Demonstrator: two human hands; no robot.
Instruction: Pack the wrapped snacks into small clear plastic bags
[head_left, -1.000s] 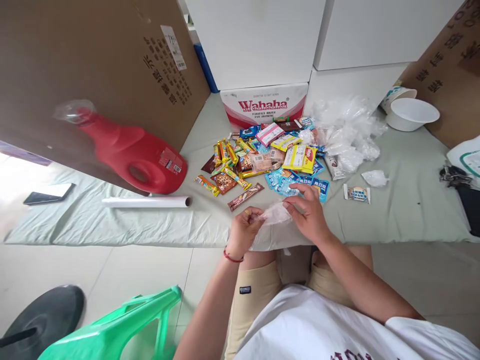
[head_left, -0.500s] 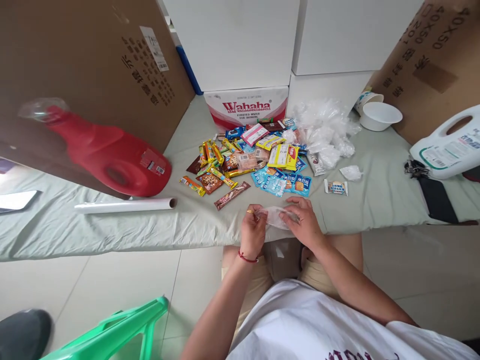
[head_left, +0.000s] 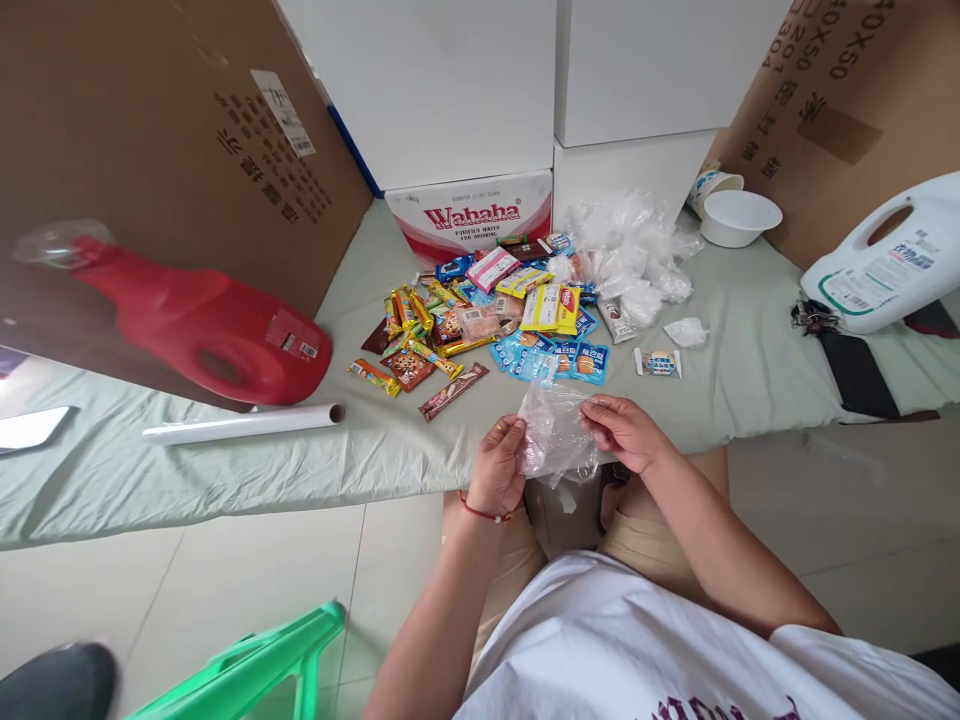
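Observation:
A clear plastic bag [head_left: 559, 432] is stretched between my two hands at the table's front edge. My left hand [head_left: 501, 465] pinches its left side, thumb on top. At the upper right, my right hand [head_left: 624, 428] grips the bag between thumb and fingertips. Just beyond lies a heap of wrapped snacks, with blue packets [head_left: 590, 362], a yellow packet [head_left: 551, 308] and a brown wafer bar [head_left: 454, 391] at its near side. A small white-and-blue wrapped snack [head_left: 658, 363] and a crumpled clear bag [head_left: 686, 332] lie to the right. More clear bags [head_left: 634, 250] are piled behind.
On the left are a red jug [head_left: 225, 335] and a white roll [head_left: 247, 424]. A Wahaha carton [head_left: 472, 215] stands at the back. Toward the right are a white bowl [head_left: 742, 217], a white detergent bottle [head_left: 885, 255] and a black phone-like object [head_left: 857, 375]. A green stool [head_left: 247, 660] is below.
The plastic bag has gone from bunched up to spread out and raised between my hands. My right hand has moved slightly right, and the camera view has shifted a little.

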